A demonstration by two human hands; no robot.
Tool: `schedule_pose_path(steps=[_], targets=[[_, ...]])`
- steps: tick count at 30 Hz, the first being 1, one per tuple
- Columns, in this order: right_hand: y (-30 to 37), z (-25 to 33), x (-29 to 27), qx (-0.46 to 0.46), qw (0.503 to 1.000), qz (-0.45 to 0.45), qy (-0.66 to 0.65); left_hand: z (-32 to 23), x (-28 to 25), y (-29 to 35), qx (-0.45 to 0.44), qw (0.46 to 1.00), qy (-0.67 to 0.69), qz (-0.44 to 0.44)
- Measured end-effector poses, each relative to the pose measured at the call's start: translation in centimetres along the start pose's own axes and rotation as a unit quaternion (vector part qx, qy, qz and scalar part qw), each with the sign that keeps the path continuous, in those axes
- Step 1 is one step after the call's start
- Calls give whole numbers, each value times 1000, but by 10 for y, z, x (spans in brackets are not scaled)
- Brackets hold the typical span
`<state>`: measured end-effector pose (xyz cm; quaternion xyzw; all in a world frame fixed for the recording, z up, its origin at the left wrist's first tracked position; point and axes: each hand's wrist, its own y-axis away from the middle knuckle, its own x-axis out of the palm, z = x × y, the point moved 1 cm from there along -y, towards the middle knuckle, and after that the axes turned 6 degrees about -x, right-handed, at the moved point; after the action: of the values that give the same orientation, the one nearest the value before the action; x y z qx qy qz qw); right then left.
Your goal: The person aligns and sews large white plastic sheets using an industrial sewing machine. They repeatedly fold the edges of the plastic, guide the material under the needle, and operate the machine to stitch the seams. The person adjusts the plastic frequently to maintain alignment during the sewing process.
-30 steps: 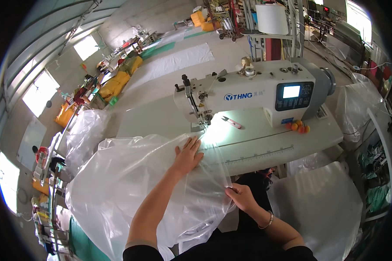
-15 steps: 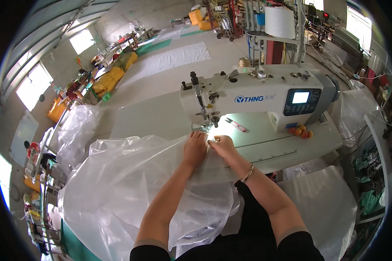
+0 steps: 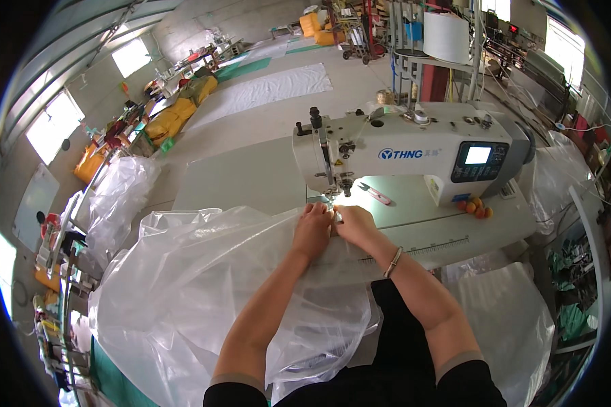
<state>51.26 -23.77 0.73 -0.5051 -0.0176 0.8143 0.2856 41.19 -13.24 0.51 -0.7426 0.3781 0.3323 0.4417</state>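
A large sheet of clear plastic film point(image 3: 204, 271) spreads over the left side of the table and hangs down toward me. Its edge runs up to the lit needle area of a white sewing machine point(image 3: 400, 146). My left hand point(image 3: 313, 227) is closed on the film, fingers curled just in front of the presser foot. Right beside it, my right hand point(image 3: 355, 224) pinches the film's edge, its fingertips close to the needle and partly hidden. Behind my right hand, small pink-handled thread snips point(image 3: 375, 194) lie on the machine bed.
Several small orange-red fruits point(image 3: 475, 207) sit by the machine's right end. A big white thread cone point(image 3: 446, 37) stands on a rack behind it. More clear film point(image 3: 502, 312) hangs at the lower right. Bunched film point(image 3: 122, 203) lies beyond the table's left side.
The view has shifted slightly, so the machine appears farther right. My hands stay at the needle on the film, their fingertips now closer together.
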Motion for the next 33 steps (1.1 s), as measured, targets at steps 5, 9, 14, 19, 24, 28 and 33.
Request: schedule_pose_path(steps=[5, 9, 14, 19, 24, 28, 33], targets=[[4, 4, 6, -37, 995, 25, 86, 8, 1, -3, -29, 996, 75, -33], [5, 6, 10, -39, 988, 61, 133, 3, 1, -4, -4, 999, 40, -21], [16, 1, 5, 34, 996, -81, 1, 8, -2, 1, -4, 999, 36, -31], [-8, -15, -5, 163, 964, -22, -209, 5, 1, 0, -10, 999, 40, -29], [-22, -27, -9, 175, 971, -50, -153, 0, 5, -3, 0, 1000, -9, 4], [4, -12, -26, -6, 992, -123, -34, 4, 5, 1, -19, 999, -41, 7], [74, -45, -192, -75, 865, -477, 137, 0, -4, 7, -32, 999, -21, 10]])
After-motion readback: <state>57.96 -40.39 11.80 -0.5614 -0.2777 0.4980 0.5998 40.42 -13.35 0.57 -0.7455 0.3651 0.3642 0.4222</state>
